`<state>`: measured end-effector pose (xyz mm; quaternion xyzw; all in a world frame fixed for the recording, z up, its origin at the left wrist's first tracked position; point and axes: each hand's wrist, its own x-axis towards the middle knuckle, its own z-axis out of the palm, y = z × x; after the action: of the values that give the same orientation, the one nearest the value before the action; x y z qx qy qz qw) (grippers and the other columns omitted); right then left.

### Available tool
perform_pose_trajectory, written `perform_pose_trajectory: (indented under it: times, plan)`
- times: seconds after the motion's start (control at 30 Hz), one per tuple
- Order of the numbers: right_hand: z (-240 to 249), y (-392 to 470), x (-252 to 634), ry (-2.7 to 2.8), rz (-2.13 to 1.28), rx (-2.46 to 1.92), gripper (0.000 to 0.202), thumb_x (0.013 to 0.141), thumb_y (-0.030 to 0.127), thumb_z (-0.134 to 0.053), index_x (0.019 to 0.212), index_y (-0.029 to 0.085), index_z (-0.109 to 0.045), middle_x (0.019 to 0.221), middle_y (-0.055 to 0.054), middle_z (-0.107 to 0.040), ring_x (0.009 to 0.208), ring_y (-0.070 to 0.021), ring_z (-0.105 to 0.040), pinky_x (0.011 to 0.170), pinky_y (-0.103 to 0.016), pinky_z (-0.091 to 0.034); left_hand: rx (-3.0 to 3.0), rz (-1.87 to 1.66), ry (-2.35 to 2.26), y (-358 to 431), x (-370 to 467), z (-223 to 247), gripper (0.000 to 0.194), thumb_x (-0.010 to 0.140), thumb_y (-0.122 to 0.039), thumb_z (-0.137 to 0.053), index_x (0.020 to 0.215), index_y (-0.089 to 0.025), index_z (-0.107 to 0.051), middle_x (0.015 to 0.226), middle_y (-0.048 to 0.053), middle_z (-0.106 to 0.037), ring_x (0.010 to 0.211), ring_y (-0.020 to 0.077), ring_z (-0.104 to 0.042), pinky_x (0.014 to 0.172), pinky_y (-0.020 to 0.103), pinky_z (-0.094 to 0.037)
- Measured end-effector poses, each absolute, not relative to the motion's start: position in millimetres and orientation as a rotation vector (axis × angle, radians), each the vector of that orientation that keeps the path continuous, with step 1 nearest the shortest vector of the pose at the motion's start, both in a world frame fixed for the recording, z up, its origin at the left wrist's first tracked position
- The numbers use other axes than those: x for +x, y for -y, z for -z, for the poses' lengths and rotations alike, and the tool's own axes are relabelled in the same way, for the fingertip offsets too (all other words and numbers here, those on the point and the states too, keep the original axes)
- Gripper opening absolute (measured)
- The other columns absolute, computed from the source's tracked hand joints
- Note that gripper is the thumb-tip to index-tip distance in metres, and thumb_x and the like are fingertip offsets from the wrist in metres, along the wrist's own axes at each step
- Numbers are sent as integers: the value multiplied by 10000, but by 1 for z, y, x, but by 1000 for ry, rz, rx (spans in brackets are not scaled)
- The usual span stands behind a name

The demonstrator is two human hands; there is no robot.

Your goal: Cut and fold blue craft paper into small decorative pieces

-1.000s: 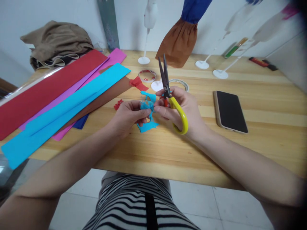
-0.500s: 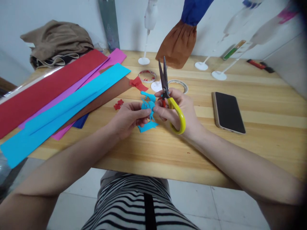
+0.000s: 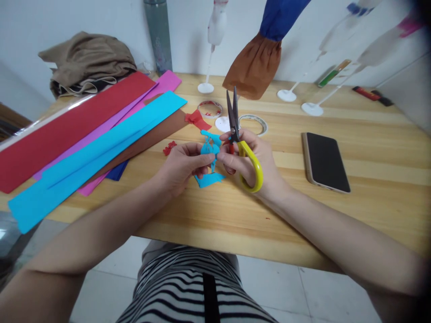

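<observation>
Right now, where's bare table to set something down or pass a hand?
Bare: table between the forearms, bar a red speck; right of the phone; between phone and right hand. Crowded: left, paper strips; centre, left hand, scissors, blue scrap, tape rolls; back, white stands.

Single head-worn view, forward and down from above the striped shirt [image 3: 178, 287], close over the wooden table [image 3: 222, 220]
</observation>
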<state>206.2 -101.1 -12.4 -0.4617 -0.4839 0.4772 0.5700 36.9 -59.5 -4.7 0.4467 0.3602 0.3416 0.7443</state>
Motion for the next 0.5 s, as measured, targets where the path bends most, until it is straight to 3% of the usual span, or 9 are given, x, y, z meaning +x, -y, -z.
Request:
perform_pose_trajectory:
  times: [0.27,0.5]
  plan:
    - [9,103,221,1251,-1033,-1162,403,784,517,-928,980,280,-667,722,51,-612,530,-117,-456,516,-303,-369,1004,-765,-851,57,35,-7,135,690,-126,-826,613,-146,-716,533,-17,-616,464,67,-517,463,188,-386]
    - [5,107,224,1473,-1164,-1118,507,874,713,-803,998,253,-630,761,26,-585,564,-140,-467,524,-313,-360,954,-864,-820,53,29,-4,209,692,-231,-918,682,-154,-724,560,-16,-633,472,70,-532,471,192,-389]
